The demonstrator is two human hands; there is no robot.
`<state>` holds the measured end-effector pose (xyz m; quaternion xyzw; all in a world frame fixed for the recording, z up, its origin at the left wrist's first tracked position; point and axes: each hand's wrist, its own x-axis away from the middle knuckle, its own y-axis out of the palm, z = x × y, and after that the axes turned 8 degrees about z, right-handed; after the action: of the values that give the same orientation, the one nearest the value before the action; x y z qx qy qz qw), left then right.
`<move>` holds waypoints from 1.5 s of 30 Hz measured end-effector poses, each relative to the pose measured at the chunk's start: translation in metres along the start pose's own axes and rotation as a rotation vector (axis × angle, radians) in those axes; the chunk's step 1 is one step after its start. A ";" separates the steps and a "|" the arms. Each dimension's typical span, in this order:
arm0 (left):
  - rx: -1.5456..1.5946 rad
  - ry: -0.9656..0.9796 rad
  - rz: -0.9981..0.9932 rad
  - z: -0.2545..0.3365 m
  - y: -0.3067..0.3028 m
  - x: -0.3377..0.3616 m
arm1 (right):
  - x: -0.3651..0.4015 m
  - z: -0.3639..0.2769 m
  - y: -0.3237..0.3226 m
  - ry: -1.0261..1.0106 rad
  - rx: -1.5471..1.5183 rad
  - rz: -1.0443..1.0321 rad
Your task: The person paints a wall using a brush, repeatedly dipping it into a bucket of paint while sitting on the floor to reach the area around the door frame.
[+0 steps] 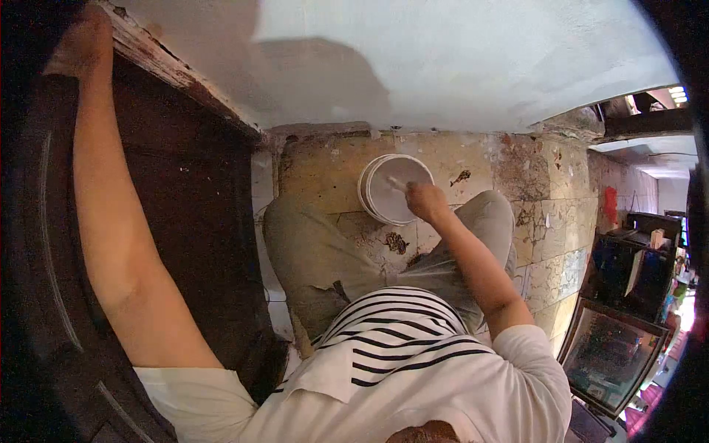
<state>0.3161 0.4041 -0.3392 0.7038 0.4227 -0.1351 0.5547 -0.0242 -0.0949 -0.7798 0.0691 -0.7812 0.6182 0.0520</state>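
Observation:
My right hand (pixel 426 201) is closed around a pale paintbrush (pixel 396 183), held over the mouth of a white bucket (pixel 367 193). The brush points down into the bucket, which has whitish contents, and its far end is hard to make out. The bucket stands on the floor between my bent knees. At the upper left, my left arm reaches up, and my left hand (pixel 87 40) rests at the worn wooden door frame (pixel 159 50). Shadow hides the fingers of that hand.
A pale wall (pixel 473 66) rises right in front of me. Worn yellowish floor tiles (pixel 325 166) with dark patches lie around the bucket. A dark door (pixel 185 192) fills the left side. A glass-fronted cabinet (pixel 609 354) and dark shelves (pixel 635 269) stand at the right.

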 end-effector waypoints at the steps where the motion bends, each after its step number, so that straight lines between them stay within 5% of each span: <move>1: -0.175 0.061 0.005 -0.014 0.013 0.015 | 0.003 0.004 -0.004 0.033 -0.060 -0.019; 5: 0.039 -0.043 -0.063 0.017 -0.015 -0.011 | 0.013 0.020 -0.022 0.006 -0.296 0.059; 7: 0.050 -0.059 -0.086 0.021 -0.018 -0.014 | 0.014 0.020 -0.033 0.350 -0.550 -0.243; 13: 0.067 -0.107 -0.138 0.022 -0.022 -0.011 | 0.026 0.025 -0.030 0.687 -1.015 -0.348; 18: 0.065 -0.148 -0.214 0.012 -0.018 -0.003 | 0.032 0.027 -0.033 0.698 -1.119 -0.374; 22: 0.071 -0.311 -0.457 0.001 -0.011 0.020 | 0.039 0.018 -0.033 0.646 -1.043 -0.317; 23: 0.074 -0.110 -0.217 0.015 -0.024 -0.014 | 0.037 0.022 -0.032 0.688 -1.100 -0.407; 24: 0.069 -0.104 -0.212 0.029 -0.031 -0.027 | 0.037 0.023 -0.031 0.678 -1.101 -0.407; 26: 0.151 -0.432 -0.257 0.049 -0.043 -0.038 | 0.041 0.023 -0.027 0.713 -1.194 -0.361; 32: 0.158 -0.340 -0.190 0.046 -0.041 -0.044 | 0.047 0.002 -0.040 0.940 -1.434 -0.334; 45: 0.193 -0.369 -0.161 0.045 -0.038 -0.043 | 0.052 -0.017 -0.043 0.911 -1.533 -0.349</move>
<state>0.2741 0.3460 -0.3519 0.6809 0.3539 -0.3452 0.5403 -0.0682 -0.0900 -0.7258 -0.1185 -0.8606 -0.1201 0.4805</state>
